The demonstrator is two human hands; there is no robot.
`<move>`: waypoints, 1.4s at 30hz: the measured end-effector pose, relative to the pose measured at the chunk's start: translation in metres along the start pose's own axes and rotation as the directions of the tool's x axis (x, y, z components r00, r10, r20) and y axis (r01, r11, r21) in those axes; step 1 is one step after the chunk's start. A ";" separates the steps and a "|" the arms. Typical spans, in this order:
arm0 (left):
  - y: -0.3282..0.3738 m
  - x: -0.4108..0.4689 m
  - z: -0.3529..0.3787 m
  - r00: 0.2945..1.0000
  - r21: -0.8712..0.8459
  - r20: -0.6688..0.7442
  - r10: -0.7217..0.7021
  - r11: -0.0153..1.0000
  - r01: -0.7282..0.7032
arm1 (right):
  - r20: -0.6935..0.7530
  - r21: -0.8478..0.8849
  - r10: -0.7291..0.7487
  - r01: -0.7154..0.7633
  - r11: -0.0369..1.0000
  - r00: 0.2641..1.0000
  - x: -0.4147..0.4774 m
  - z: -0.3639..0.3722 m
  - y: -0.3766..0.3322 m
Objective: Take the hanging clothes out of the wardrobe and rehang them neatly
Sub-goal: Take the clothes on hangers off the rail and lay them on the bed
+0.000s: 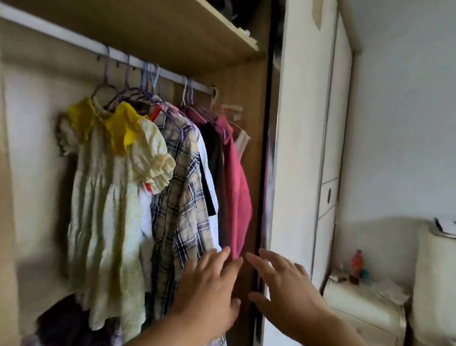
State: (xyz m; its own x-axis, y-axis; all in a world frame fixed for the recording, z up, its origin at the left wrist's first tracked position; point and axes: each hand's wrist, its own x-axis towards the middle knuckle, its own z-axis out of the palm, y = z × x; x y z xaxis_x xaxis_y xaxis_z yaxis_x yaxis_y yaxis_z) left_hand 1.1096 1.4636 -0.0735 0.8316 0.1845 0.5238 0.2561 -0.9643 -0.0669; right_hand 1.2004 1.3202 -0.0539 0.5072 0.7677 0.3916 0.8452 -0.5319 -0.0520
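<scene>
Facing open wooden wardrobe (243, 93). Hanging along white metal rail (69, 36), slanting from 10 o'clock toward centre, on thin purple wire hangers (107, 69): pale green crinkled child's dress with yellow ruffled collar (104, 191) at 9 o'clock, beige-and-navy plaid shirt (184, 197) at centre, white garment (205, 157) and dark brown garment (217, 150) showing only in part, and pink cloth garment (238, 189) ending the row at its 3 o'clock side, all crowding together and touching. Hovering at 6 o'clock: left hand (208, 287), fingers straight and slightly spread, gripping nothing, fingertips overlapping lower edges of plaid shirt and pink garment; contact impossible to tell through blur. Hovering just to its 3 o'clock side: right hand (283, 293), fingers fanned wide, holding nothing, crossing dark edge of white sliding door (298, 150). Lying heaped at 7 o'clock beneath the dress: dark purple clothes (68, 323). Standing at 4 o'clock on low white cabinet (361, 298): small orange bottle (356, 265).
</scene>
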 end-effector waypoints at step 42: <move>-0.095 0.059 -0.338 0.759 0.725 -0.635 -0.143 0.231 0.649 | -0.302 0.320 -0.448 0.532 0.784 0.842 0.334 -0.127 -0.168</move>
State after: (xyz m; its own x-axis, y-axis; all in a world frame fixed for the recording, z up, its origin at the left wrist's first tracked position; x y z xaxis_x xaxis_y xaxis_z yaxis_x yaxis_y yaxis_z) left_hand 0.9682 1.5021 0.2508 0.2821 0.1572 0.9464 0.9562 0.0346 -0.2908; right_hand 1.2061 1.6207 0.2023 -0.0028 0.7766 0.6300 0.9863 0.1059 -0.1262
